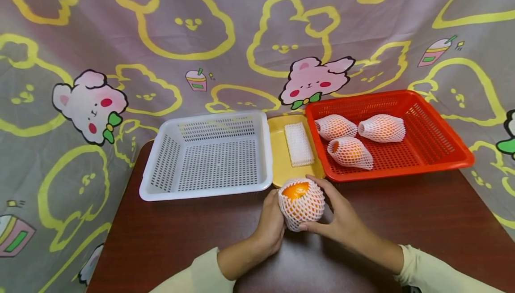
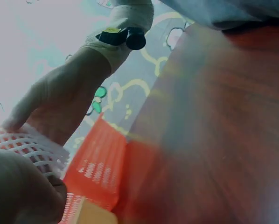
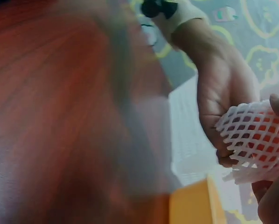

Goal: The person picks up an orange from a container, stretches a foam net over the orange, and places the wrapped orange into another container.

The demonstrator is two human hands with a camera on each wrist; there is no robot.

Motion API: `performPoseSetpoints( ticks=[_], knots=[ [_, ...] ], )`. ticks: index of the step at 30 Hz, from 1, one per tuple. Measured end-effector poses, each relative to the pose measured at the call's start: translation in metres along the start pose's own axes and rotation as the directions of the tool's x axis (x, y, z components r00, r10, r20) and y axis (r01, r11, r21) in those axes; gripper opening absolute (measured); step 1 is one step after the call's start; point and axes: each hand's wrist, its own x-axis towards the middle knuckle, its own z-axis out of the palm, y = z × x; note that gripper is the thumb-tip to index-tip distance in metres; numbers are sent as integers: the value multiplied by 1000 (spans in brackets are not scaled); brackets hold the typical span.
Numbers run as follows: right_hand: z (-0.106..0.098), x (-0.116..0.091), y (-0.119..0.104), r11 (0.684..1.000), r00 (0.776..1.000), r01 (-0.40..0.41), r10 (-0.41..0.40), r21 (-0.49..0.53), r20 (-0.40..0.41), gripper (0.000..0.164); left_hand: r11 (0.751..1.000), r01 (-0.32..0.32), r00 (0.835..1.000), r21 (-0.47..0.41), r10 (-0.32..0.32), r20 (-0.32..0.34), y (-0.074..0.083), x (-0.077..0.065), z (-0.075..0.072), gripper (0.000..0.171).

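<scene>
An orange (image 1: 297,190) sits inside a white foam net sleeve (image 1: 304,211), and its bare top shows through the sleeve's opening. My left hand (image 1: 271,222) holds it from the left side, fingers partly hidden behind it. On the other side my right hand (image 1: 345,219) grips the sleeve between thumb and fingers. Both hands are above the front of the table, before the yellow tray. The right wrist view shows the net's loose end (image 3: 244,175) sticking out past the left hand's fingers (image 3: 226,158).
A white basket (image 1: 207,191) stands at the left, with nothing visible inside. Beside it, a yellow tray (image 1: 280,167) holds flat white foam nets (image 1: 299,144). In the red basket (image 1: 438,161) at the right lie three netted oranges (image 1: 382,128). A patterned cloth hangs behind.
</scene>
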Motion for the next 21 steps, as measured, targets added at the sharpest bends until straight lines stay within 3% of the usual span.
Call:
performPoseSetpoints(
  ticks=[4, 6, 8, 11, 13, 15, 17, 21],
  knots=[
    [-11, 5, -7, 999, 999, -35, 35, -7, -3, 96, 990, -29, 1000, 141, 29, -4, 12, -8, 0, 26],
    [-16, 6, -10, 997, 997, -71, 71, 22, 2, 94, 971, -71, 997, 228, 75, -8, 19, -13, 0, 29],
    [-20, 7, -12, 991, 993, -120, 120, 57, 7, 92, 936, -144, 989, 321, 151, 4, 25, -18, -1, 32],
    [-23, 8, -13, 976, 983, -182, 181, 121, 17, 91, 868, -292, 955, 401, 289, 71, 34, -26, -3, 34],
    [-24, 9, -13, 966, 978, -209, 209, 153, 19, 90, 809, -399, 915, 432, 377, 140, 39, -29, -5, 35],
    [-24, 8, -13, 959, 977, -212, 211, 187, 26, 89, 780, -467, 884, 417, 410, 223, 42, -31, -8, 39],
    [-24, 9, -13, 959, 980, -198, 195, 203, 31, 89, 775, -495, 865, 393, 395, 311, 44, -32, -10, 46],
    [-23, 9, -15, 979, 989, -145, 144, 140, 20, 89, 824, -471, 847, 316, 323, 422, 46, -30, -14, 62]
  ],
)
